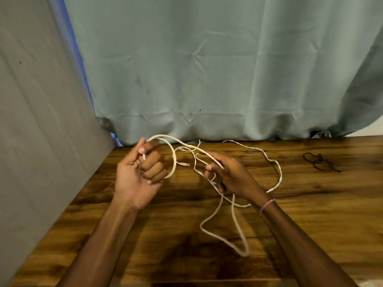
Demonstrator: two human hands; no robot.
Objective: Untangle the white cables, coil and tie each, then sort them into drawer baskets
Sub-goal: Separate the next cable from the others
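Both hands busy: I'm clamping my left hand (pixel 138 175) round a white cable (pixel 175 162) loop, pinching the strand with my right hand (pixel 230 175), feeding slack slowly so crossings don't cinch.

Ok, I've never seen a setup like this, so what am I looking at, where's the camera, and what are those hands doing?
There is no machine here: it is one picture from a camera worn on a person's head, looking down at their own bare hands. The left hand has its grip curled round a loop of the white cables; the right hand pinches another strand. The rest of the tangle sprawls loosely over the wooden table. A few thin black cords lie far right, and a grey-green curtain hangs behind.
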